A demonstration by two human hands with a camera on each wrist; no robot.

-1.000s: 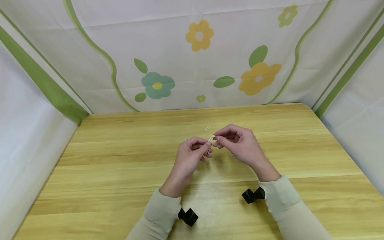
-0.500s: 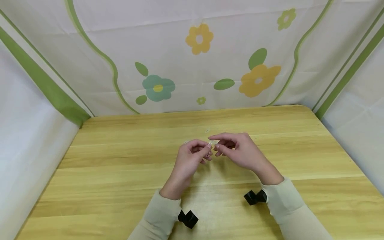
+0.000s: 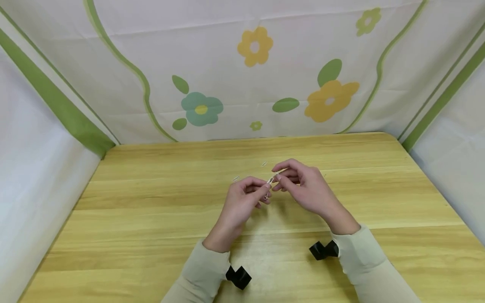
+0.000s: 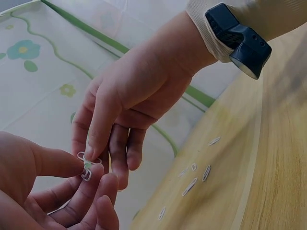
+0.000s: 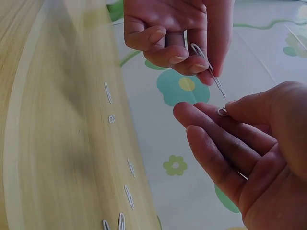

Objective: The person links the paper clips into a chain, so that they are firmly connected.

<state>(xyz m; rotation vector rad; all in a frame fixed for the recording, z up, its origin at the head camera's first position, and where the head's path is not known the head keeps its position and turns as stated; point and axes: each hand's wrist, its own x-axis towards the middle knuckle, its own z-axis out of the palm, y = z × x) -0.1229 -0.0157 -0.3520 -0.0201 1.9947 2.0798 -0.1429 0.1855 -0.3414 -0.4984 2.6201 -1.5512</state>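
My left hand (image 3: 242, 204) pinches a white paper clip (image 3: 270, 180) between thumb and index finger. Below that thumb a further bit of white wire (image 3: 266, 196) shows against the fingers. Facing it, my right hand (image 3: 307, 187) holds another white paper clip (image 5: 222, 111) between thumb and fingertips, most of it covered. In the right wrist view, the end of the left hand's paper clip (image 5: 208, 67) points down toward the right thumb. From the left wrist view, the fingertips of both hands meet around looped white wire (image 4: 87, 165).
Loose white paper clips lie on the wooden table (image 3: 151, 223), one behind the hands (image 3: 264, 164) and another left of them (image 3: 236, 179). The left wrist view shows several more paper clips (image 4: 189, 187). A flowered curtain (image 3: 227, 75) stands along the back edge.
The right index finger straightened half a second ago and has since lifted and bent back toward the thumb. The right hand's clip now sits slightly higher and further right. The left hand keeps its hold.
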